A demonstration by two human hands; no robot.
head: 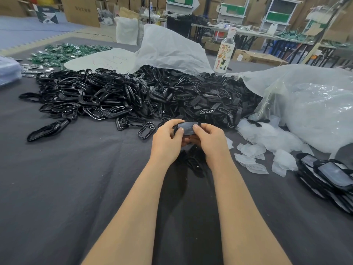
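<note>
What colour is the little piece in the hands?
Glossy black plastic frame with a grey window; head view.

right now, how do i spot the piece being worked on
Find the heap of black frames on the dark cloth. At its near edge, the left hand and right hand pinch one casing. Unlike those hollow frames, it has a grey window.

Soft even indoor light, faint shadows, edges bent by wide-angle distortion.

The black frames (91,96) look like glossy moulded plastic. The table cover (57,188) is matt grey cloth, faintly creased. The bags (305,104) are thin, crinkled, translucent plastic film.
</note>
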